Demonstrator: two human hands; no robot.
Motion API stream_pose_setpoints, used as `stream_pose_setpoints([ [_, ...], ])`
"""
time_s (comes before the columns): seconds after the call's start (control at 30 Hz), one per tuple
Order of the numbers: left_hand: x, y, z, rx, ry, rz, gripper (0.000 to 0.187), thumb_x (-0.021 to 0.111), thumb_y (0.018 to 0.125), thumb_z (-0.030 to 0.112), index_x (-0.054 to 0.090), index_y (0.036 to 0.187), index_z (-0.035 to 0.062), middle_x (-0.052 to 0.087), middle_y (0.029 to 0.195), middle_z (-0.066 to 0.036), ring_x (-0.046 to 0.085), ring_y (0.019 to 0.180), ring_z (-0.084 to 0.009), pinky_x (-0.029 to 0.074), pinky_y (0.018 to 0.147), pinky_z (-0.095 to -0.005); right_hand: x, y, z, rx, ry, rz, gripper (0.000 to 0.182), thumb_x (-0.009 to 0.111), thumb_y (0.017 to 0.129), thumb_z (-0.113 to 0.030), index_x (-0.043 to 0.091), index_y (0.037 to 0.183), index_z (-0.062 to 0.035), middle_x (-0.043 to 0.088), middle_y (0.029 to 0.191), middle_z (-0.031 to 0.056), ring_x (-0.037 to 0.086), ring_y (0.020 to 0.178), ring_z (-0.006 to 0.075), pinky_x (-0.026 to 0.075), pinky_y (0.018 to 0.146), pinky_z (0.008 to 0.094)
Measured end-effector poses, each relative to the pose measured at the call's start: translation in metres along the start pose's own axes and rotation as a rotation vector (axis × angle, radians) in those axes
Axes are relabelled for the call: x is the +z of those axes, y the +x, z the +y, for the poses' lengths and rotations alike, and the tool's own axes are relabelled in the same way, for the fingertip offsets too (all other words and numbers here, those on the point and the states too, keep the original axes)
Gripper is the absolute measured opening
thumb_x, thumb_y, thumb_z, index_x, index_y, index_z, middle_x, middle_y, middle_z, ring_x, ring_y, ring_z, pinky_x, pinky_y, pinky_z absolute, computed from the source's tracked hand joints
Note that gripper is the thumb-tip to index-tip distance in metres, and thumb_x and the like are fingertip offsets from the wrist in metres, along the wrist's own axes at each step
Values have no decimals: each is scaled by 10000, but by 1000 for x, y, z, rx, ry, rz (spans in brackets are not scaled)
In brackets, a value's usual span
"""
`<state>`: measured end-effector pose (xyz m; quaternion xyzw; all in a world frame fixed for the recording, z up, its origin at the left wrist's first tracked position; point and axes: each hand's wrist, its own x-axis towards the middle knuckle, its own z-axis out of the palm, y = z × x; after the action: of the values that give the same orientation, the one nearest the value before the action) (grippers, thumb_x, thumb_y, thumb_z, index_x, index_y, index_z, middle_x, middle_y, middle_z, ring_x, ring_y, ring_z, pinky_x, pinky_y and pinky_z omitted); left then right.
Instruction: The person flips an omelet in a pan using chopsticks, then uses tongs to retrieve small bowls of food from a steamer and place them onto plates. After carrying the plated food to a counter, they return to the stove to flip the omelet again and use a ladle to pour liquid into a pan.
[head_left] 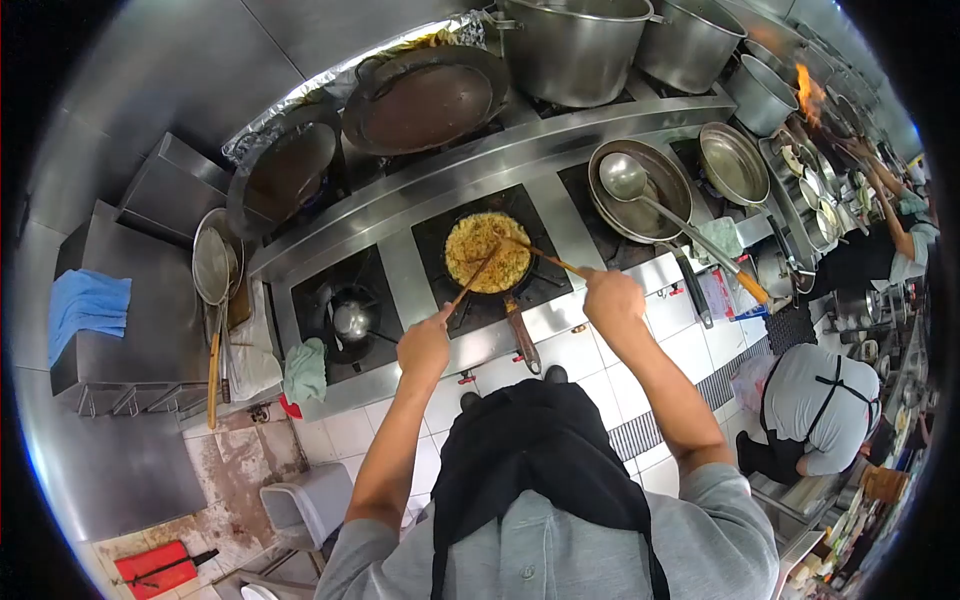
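A frying pan (522, 340) with a brown handle sits on the middle burner, its handle toward me. Yellow-brown, crumbly food (488, 252) covers its base. My left hand (424, 350) is closed around a thin wooden utensil (470, 283) that slants into the food. From the other side, my right hand (614, 300) grips a second wooden utensil (550, 258). The two tips meet near the middle of the pan; their exact shape is hard to make out. Neither hand touches the pan handle.
Right of the pan, a ladle (625, 178) lies across stacked pans (660, 170). Large pots (575, 50) and dark woks (425, 100) stand behind. Strainers (213, 262) and a green cloth (305, 370) are at left. A flame (810, 95) rises near co-workers at right.
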<state>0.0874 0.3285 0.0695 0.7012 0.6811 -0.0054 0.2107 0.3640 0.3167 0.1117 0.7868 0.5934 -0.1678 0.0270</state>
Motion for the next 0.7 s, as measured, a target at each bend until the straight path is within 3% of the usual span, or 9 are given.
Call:
stream_pose_setpoints([
  [0.27,-13,-5,4,27,62,47,384,434,884,143,576,1213,281,658,884,-162,634,809,-347,502,720,-434,-11,-2,-8,-34,-117,-83,294,439,867,-104,610,1104,-130,654,942,147,649,877,311,528,741,389],
  [0.37,11,9,-1,62,27,54,371,437,885,151,585,1202,273,658,892,-163,635,812,-344,504,715,-439,8,15,-10,-70,-71,-27,275,446,867,-111,611,1088,-123,657,948,147,649,882,313,532,735,393],
  [0.7,0,6,-1,46,36,45,361,445,882,143,600,1183,270,658,856,-170,631,800,-351,497,710,-450,3,33,-15,-111,-84,-30,241,452,871,-126,640,1012,-73,663,930,148,656,871,305,534,745,371],
])
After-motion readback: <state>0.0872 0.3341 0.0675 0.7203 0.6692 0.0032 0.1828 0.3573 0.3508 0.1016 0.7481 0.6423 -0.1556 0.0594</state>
